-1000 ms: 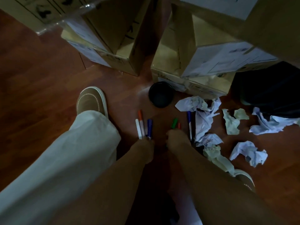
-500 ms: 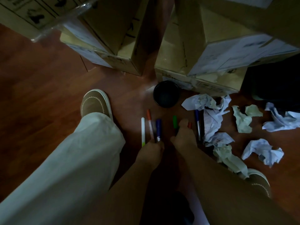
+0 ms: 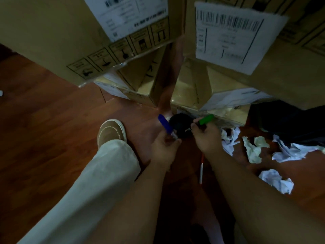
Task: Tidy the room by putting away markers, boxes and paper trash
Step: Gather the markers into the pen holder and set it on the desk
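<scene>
My left hand [image 3: 164,148] grips a blue marker [image 3: 165,125], its cap pointing up and away. My right hand [image 3: 206,138] grips a green marker [image 3: 205,119], angled up to the right. Both hands hover just in front of a round black cup [image 3: 179,123] standing on the wooden floor. One white and red marker [image 3: 201,169] lies on the floor between my forearms. Crumpled paper [image 3: 253,150] is scattered on the floor to the right, with another ball [image 3: 276,180] nearer me.
Stacked cardboard boxes [image 3: 52,32] with shipping labels [image 3: 232,36] rise right behind the cup. My left leg in pale trousers and a brown shoe [image 3: 110,132] stand on the floor at left. A dark bag [image 3: 288,124] sits at right.
Both hands have lifted off the floor, the left with the blue marker, the right with the green one, and moved up to the black cup. My head has moved closer to the boxes.
</scene>
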{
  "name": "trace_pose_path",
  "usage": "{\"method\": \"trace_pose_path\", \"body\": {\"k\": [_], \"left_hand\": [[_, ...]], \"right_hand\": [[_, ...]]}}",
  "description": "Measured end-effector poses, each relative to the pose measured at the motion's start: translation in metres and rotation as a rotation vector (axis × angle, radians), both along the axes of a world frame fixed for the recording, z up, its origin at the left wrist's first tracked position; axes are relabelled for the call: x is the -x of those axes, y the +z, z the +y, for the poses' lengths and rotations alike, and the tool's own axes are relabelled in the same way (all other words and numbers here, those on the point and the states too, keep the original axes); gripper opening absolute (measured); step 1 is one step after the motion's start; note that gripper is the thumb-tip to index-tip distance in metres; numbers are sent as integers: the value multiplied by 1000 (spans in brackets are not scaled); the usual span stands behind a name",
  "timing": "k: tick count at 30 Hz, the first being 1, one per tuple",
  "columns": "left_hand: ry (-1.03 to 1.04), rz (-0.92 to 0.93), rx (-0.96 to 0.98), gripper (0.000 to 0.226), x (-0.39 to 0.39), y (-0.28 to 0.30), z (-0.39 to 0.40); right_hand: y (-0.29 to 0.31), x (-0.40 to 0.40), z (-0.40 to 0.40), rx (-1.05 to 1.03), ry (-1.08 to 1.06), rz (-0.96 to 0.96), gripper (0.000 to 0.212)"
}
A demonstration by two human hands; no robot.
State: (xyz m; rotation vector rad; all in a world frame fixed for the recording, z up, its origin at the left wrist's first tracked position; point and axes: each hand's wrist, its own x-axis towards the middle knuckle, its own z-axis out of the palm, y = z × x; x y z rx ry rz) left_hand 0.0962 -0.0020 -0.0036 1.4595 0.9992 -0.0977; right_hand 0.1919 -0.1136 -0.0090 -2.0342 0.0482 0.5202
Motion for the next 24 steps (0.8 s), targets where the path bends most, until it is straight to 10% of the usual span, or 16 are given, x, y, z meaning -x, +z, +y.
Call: {"method": "trace_pose_path", "body": {"k": [15,20,24], "left_hand": [[13,33,-64,51,-26,-25,13],[72,136,-191,23,8,-22,19],[-347,406,-310,24,50,-38,14]], "right_hand": [[-27,14,-13,55,-126,60,34],[-44,48,-54,500,68,100,19],[-54,70,-60,639,328,248,40]]}}
